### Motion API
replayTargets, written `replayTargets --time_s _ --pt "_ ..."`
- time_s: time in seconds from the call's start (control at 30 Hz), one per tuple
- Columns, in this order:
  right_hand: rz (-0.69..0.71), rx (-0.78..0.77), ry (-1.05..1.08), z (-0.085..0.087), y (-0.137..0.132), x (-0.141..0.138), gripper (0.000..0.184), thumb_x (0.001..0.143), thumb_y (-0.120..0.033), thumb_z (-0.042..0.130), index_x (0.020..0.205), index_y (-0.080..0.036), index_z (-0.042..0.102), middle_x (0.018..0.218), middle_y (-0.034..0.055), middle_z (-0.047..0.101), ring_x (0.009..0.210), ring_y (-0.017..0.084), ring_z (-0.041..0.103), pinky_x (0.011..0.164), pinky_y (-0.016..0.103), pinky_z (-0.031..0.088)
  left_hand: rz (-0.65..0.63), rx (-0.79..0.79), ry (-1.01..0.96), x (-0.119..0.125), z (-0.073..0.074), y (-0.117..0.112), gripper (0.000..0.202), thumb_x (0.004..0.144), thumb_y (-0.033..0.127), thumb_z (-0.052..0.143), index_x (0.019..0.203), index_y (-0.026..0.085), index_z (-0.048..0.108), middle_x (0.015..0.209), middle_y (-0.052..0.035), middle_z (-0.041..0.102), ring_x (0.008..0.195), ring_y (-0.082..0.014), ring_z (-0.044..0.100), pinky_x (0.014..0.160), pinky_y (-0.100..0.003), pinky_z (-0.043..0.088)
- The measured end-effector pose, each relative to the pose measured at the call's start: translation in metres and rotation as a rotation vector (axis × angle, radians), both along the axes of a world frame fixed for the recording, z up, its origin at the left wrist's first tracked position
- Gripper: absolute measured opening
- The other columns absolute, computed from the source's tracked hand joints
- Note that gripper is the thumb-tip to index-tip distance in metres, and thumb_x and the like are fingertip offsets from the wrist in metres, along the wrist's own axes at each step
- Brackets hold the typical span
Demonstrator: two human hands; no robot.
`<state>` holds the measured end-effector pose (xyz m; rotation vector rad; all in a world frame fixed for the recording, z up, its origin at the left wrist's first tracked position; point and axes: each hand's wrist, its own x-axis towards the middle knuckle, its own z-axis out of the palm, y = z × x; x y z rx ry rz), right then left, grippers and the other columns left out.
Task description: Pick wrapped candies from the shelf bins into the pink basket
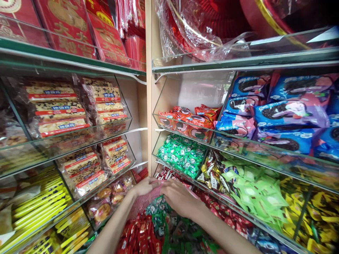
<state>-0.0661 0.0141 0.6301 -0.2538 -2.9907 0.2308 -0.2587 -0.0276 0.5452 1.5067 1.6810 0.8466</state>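
Observation:
My left hand (144, 187) and my right hand (178, 196) meet low in the middle of the view, at the far edge of a pink mesh basket (144, 203). Both hands have their fingers curled over the basket's rim, close together, almost touching. Inside the basket lie red candy packets (140, 236) and green wrapped sweets (159, 208). Just beyond my fingers sits a bin of red wrapped candies (169, 175) on the lowest shelf.
Glass-fronted shelves rise on both sides of a wooden post (148, 88). Nut brittle bars (59, 109) fill the left shelves; green candies (182, 155), red biscuit packs (190, 121), blue cookie packs (288, 113) and yellow sweets (317, 215) fill the right. Red envelopes (69, 26) sit on top.

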Motion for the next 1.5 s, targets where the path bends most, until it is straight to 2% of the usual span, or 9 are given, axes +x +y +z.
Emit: replayTargets --time_s 0.1,0.2,0.33,0.5,0.57,0.7,0.87,1.23,1.5 --pt "-0.031 -0.025 -0.061 -0.018 0.001 -0.008 0.026 0.079 -0.006 0.039 0.088 -0.017 0.062 0.096 0.0052 0.062 0.098 0.018 0.051 0.086 0.030 0.034 0.013 -0.001 0.019 -0.001 -0.001 0.000 0.046 0.079 0.051 0.041 0.075 0.010 0.061 0.069 -0.0024 0.056 0.067 -0.0135 0.047 0.065 -0.023 0.036" --pt "-0.074 -0.013 -0.038 -0.024 0.002 -0.011 0.028 0.079 -0.007 0.040 0.096 -0.017 0.060 0.103 0.0066 0.061 0.101 0.019 0.050 0.087 0.031 0.035 0.018 0.007 0.033 -0.002 -0.003 0.001 0.044 0.079 0.049 0.041 0.073 0.010 0.060 0.066 -0.0020 0.054 0.065 -0.0131 0.046 0.064 -0.023 0.036" --pt "-0.109 -0.001 0.030 -0.010 0.003 -0.007 0.031 0.082 -0.010 0.040 0.107 -0.017 0.057 0.103 0.0081 0.060 0.101 0.019 0.049 0.088 0.032 0.034 0.017 0.018 0.032 -0.003 -0.003 0.001 0.041 0.079 0.047 0.042 0.079 0.011 0.062 0.077 -0.0037 0.059 0.073 -0.0152 0.048 0.069 -0.023 0.037" --pt "-0.107 0.018 0.169 0.022 0.014 -0.001 0.023 0.087 -0.018 0.039 0.097 -0.020 0.060 0.092 0.0043 0.060 0.092 0.016 0.050 0.082 0.028 0.034 0.011 -0.005 0.007 -0.002 -0.001 0.000 0.043 0.078 0.050 0.042 0.078 0.012 0.061 0.075 -0.0027 0.057 0.069 -0.0139 0.046 0.065 -0.023 0.036" --pt "-0.167 0.051 0.219 0.031 0.024 -0.001 0.021 0.088 -0.020 0.040 0.091 -0.021 0.061 0.087 0.0030 0.059 0.089 0.015 0.050 0.079 0.026 0.035 0.009 -0.015 -0.005 -0.001 0.001 -0.001 0.045 0.078 0.053 0.042 0.075 0.011 0.059 0.068 -0.0011 0.052 0.064 -0.0121 0.043 0.062 -0.022 0.034" --pt "-0.379 0.174 0.225 0.042 0.041 -0.006 0.019 0.086 -0.020 0.042 0.083 -0.020 0.060 0.083 0.0033 0.060 0.086 0.016 0.050 0.074 0.025 0.035 0.007 -0.026 -0.019 0.002 0.004 -0.002 0.047 0.076 0.057 0.042 0.071 0.012 0.055 0.063 0.0010 0.044 0.061 -0.0104 0.038 0.059 -0.021 0.032" --pt "-0.538 0.286 0.087 0.042 0.050 -0.009 0.016 0.083 -0.022 0.048 0.078 -0.017 0.063 0.089 0.0077 0.061 0.090 0.022 0.050 0.071 0.030 0.035 0.011 -0.034 -0.012 0.000 0.002 -0.002 0.048 0.075 0.060 0.042 0.065 0.013 0.047 0.061 0.0019 0.037 0.059 -0.0097 0.034 0.057 -0.022 0.029" --pt "-0.558 0.250 0.018 0.044 0.052 -0.011 0.020 0.082 -0.028 0.053 0.074 -0.015 0.065 0.085 0.0100 0.064 0.092 0.024 0.053 0.072 0.031 0.035 0.017 -0.055 -0.017 0.000 0.002 -0.002 0.045 0.076 0.057 0.041 0.067 0.014 0.048 0.062 0.0018 0.039 0.059 -0.0101 0.036 0.057 -0.022 0.029" --pt "-0.578 0.296 0.101 0.033 0.055 -0.012 0.024 0.085 -0.022 0.044 0.076 -0.016 0.065 0.084 0.0081 0.063 0.089 0.021 0.052 0.073 0.030 0.034 0.018 -0.054 -0.030 0.000 0.003 -0.002 0.045 0.076 0.057 0.041 0.069 0.013 0.050 0.065 0.0010 0.041 0.062 -0.0106 0.039 0.059 -0.022 0.030"
